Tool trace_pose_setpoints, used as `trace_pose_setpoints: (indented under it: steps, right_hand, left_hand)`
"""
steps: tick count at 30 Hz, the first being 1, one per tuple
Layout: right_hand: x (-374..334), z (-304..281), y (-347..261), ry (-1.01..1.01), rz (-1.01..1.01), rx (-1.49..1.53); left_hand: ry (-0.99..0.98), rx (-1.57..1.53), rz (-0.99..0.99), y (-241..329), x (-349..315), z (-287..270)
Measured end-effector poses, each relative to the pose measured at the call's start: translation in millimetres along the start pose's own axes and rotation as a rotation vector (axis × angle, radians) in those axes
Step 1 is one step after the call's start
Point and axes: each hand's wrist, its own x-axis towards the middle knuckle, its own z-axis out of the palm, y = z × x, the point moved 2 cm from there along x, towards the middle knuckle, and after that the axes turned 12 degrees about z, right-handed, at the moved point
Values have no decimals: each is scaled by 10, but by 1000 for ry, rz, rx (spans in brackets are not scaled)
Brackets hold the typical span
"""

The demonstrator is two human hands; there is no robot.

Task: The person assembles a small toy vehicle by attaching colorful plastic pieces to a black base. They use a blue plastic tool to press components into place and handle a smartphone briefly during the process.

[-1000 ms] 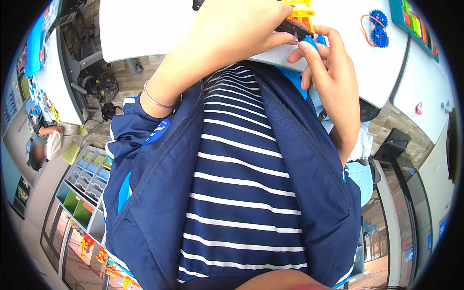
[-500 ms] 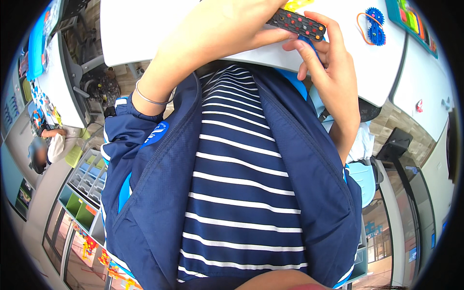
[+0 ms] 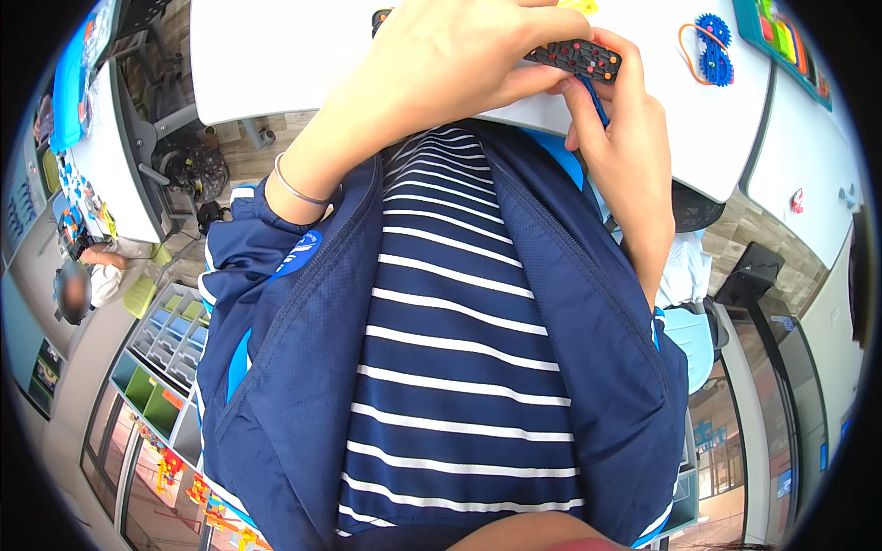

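Observation:
A long black building piece (image 3: 581, 59), textured and dotted with red and orange pegs, is held above the white table (image 3: 266, 69). My left hand (image 3: 478, 50) is closed over it from the left, thumb beneath. Another black bit (image 3: 379, 18) shows just past the left wrist; whether it is the same piece I cannot tell. My right hand (image 3: 622, 110) grips the right end, its fingers bent round it. Under the piece a narrow blue part (image 3: 593, 101) sits by the right thumb and fingers. A yellow piece (image 3: 581, 6) lies behind at the top edge.
To the right on the table lie blue gear wheels (image 3: 714, 50) with an orange band. A teal tray (image 3: 785, 46) of coloured pieces stands at the far right. At the left, a person (image 3: 87, 280) sits by another table (image 3: 115, 156). A light blue chair (image 3: 689, 344) is at my right.
Both hands have shifted slightly, the left to the right and over more of the black piece. More black shows at the far left of the left hand. The person at the left has moved a little.

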Motion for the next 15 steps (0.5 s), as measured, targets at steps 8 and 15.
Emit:
trace_pose_setpoints:
  steps: [8,15]
  right_hand:
    - [-45,3,-22,61,-23,-85]
    - [-47,8,-10,-2,-16,-8]
  left_hand:
    - [8,-34,34,-31,23,-10]
    - [13,-75,45,-85,8,-17]
